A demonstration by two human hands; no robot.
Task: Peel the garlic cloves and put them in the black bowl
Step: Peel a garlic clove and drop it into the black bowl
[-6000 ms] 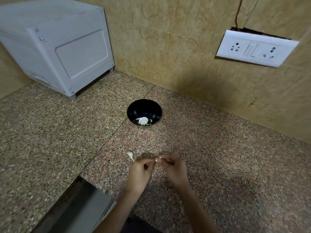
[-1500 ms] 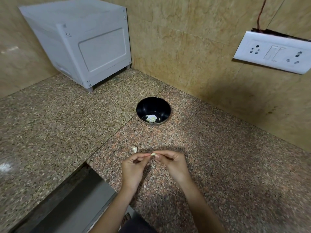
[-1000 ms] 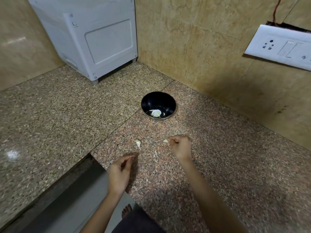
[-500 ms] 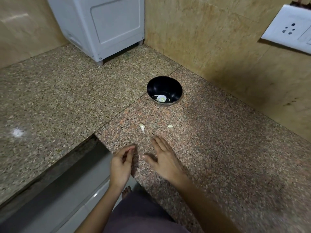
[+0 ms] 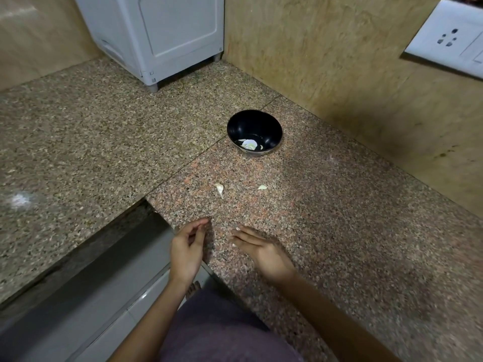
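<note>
The left hand (image 5: 187, 250) has a loose grip, fingers bent a little, holding nothing. The right hand (image 5: 262, 252) is flat open, its grip empty too. Ahead on the speckled stone table (image 5: 339, 210) lie a white garlic clove (image 5: 219, 188) and a small pale clove (image 5: 262, 187). Farther back, the round black bowl (image 5: 252, 122) holds peeled garlic (image 5: 248, 145).

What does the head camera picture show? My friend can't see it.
Two open hands, the left hand and the right hand, hover over a speckled granite counter. Just beyond them lie a garlic clove and a smaller pale piece, apart, and farther off stands a black bowl with pale garlic inside.
</note>
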